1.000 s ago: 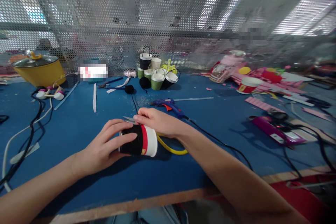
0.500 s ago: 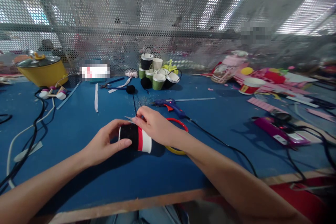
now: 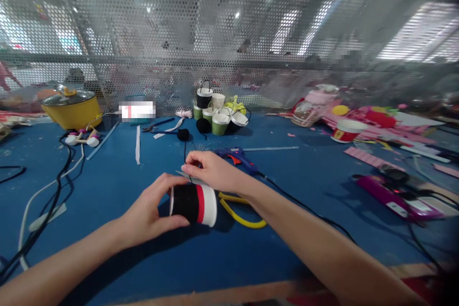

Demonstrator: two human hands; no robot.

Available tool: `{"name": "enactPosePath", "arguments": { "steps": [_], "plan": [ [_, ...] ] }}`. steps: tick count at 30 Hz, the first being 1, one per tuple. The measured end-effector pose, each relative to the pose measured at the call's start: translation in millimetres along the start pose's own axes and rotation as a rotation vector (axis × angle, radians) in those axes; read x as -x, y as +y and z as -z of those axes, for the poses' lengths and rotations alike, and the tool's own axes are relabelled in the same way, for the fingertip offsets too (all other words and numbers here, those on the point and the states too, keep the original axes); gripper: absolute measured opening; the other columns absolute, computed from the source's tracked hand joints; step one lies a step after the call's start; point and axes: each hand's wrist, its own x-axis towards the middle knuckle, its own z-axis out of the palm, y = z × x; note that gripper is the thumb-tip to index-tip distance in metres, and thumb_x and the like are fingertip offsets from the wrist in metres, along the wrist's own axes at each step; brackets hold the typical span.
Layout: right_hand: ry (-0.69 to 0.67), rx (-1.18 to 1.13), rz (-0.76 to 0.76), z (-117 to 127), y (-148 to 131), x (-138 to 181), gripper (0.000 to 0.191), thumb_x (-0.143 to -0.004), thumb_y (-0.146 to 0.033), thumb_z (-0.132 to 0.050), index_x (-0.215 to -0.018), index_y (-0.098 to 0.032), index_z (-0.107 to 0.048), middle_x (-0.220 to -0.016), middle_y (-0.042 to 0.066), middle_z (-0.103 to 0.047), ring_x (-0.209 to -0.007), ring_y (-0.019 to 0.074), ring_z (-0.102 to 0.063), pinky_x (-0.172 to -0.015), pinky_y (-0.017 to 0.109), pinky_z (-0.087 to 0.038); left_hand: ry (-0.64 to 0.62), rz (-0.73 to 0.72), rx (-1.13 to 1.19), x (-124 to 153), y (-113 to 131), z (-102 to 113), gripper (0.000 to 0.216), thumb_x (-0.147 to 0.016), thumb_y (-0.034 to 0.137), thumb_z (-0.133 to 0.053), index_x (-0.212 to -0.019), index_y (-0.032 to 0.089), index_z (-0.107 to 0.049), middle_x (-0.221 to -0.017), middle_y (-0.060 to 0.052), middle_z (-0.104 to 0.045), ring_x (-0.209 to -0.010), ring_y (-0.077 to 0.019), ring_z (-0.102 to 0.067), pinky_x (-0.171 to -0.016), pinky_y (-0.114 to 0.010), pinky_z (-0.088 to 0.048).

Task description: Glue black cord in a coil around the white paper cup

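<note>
Over at the blue table point(image 3: 251, 263), the person has a paper cup point(image 3: 193, 204) tipped onto its side, near the middle of the near half, white rim end to the right and a dark covering on the left, with a red band between. The left hand point(image 3: 148, 210) is curved around the covered end, thumb on the near side and fingers over the far side. The right hand point(image 3: 215, 169) is closed to a narrow pinch on black yarn point(image 3: 185, 149), which runs from a yarn ball point(image 3: 183, 135) farther off down to the far side of the cup.

As I judge it, good work here means feeding the yarn under light, even pull, with each turn snug beside its neighbour. The left hand should grip firmly enough to steady the cup without denting its wall. I'd watch the scissors point(image 3: 247, 223) lying under the right wrist: the strand passes close to the blades and might catch. I can't tell whether the right hand touches them. The glue gun point(image 3: 244, 160) sits just beyond.
</note>
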Motion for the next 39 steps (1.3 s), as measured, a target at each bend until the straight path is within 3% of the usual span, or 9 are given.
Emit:
{"name": "enactPosePath", "arguments": {
  "steps": [5,11,14,17,19,24,29,35,39],
  "plan": [
    [-0.161,0.157,-0.007,2.7,-8.5,-37.0,0.022,-0.079,-0.034,-0.053,-0.069,-0.015,-0.057,-0.059,0.001,-0.057,-0.056,0.0118,-0.05,-0.053,0.023,-0.036,-0.078,-0.023,-0.104,-0.9,2.4,-0.7,0.05,-0.077,0.034,-0.061,-0.123,0.022,-0.044,-0.111,-0.01,-0.049,-0.103,-0.0244,-0.051,-0.086,-0.039,-0.046],
    [0.2,0.349,0.042,12.1,-41.7,-72.5,0.027,-0.084,-0.027,-0.048,-0.103,-0.011,-0.057,-0.09,0.012,-0.064,-0.08,0.02,-0.057,-0.067,0.029,-0.039,-0.055,0.044,-0.077,-2.9,1.1,1.7,0.047,-0.077,0.035,-0.061,-0.12,0.022,-0.046,-0.11,-0.01,-0.05,-0.1,-0.0231,-0.053,-0.085,-0.037,-0.047],
    [0.309,0.344,0.131,23.4,-33.3,-55.4,0.021,-0.082,-0.027,-0.051,-0.094,-0.012,-0.06,-0.085,0.007,-0.063,-0.077,0.0161,-0.057,-0.069,0.026,-0.041,-0.03,0.07,-0.05,-3.4,-0.2,3.3,0.046,-0.078,0.033,-0.061,-0.12,0.024,-0.046,-0.113,-0.009,-0.048,-0.104,-0.023,-0.051,-0.09,-0.036,-0.044],
    [0.401,0.454,-0.092,41.7,4.8,-24.0,0.021,-0.082,-0.029,-0.05,-0.089,-0.012,-0.06,-0.09,0.009,-0.062,-0.081,0.0177,-0.057,-0.071,0.027,-0.043,0.001,0.097,-0.019,-3.0,-2.4,3.2,0.045,-0.078,0.031,-0.061,-0.12,0.026,-0.046,-0.114,-0.008,-0.047,-0.106,-0.0228,-0.05,-0.091,-0.037,-0.043],
    [0.322,0.599,-0.35,54.6,38.1,-2.6,0.024,-0.083,-0.029,-0.047,-0.093,-0.011,-0.06,-0.098,0.013,-0.06,-0.088,0.0211,-0.057,-0.076,0.031,-0.042,0.034,0.12,0.013,-2.4,-4.4,2.6,0.045,-0.078,0.031,-0.06,-0.121,0.027,-0.045,-0.114,-0.007,-0.047,-0.105,-0.0226,-0.05,-0.09,-0.038,-0.043],
    [0.137,0.643,-0.542,64.8,94.2,31.5,0.015,-0.075,-0.024,-0.055,-0.072,-0.011,-0.063,-0.075,0.013,-0.063,-0.072,0.0253,-0.06,-0.063,0.034,-0.045,0.102,0.136,0.06,-2.1,-10.2,1.9,0.042,-0.08,0.029,-0.058,-0.12,0.029,-0.045,-0.109,-0.005,-0.049,-0.101,-0.0205,-0.051,-0.088,-0.038,-0.043],
    [0.123,0.626,-0.599,51.4,103.7,27.2,0.01,-0.07,-0.014,-0.056,-0.076,-0.01,-0.063,-0.084,0.016,-0.063,-0.08,0.0278,-0.061,-0.066,0.033,-0.045,0.104,0.126,0.012,-2.2,-11.5,3.1,0.042,-0.08,0.029,-0.059,-0.119,0.03,-0.045,-0.114,-0.004,-0.045,-0.105,-0.0201,-0.049,-0.091,-0.038,-0.042],
    [0.253,0.525,-0.654,57.1,102.9,31.7,0.035,-0.075,-0.019,-0.052,-0.108,-0.007,-0.053,-0.094,0.017,-0.064,-0.085,0.0263,-0.062,-0.07,0.033,-0.047,0.095,0.046,-0.159,0.2,-9.0,4.6,0.045,-0.079,0.028,-0.06,-0.121,0.029,-0.044,-0.118,-0.006,-0.044,-0.11,-0.0214,-0.046,-0.094,-0.037,-0.041],
    [0.338,0.355,-0.528,61.8,81.7,48.3,0.034,-0.074,-0.028,-0.053,-0.105,-0.014,-0.053,-0.103,0.012,-0.062,-0.091,0.0239,-0.06,-0.072,0.032,-0.048,0.102,-0.015,-0.257,-0.5,-8.9,5.8,0.045,-0.08,0.028,-0.058,-0.122,0.028,-0.043,-0.119,-0.007,-0.044,-0.11,-0.0214,-0.047,-0.093,-0.036,-0.043]
  ]
}}
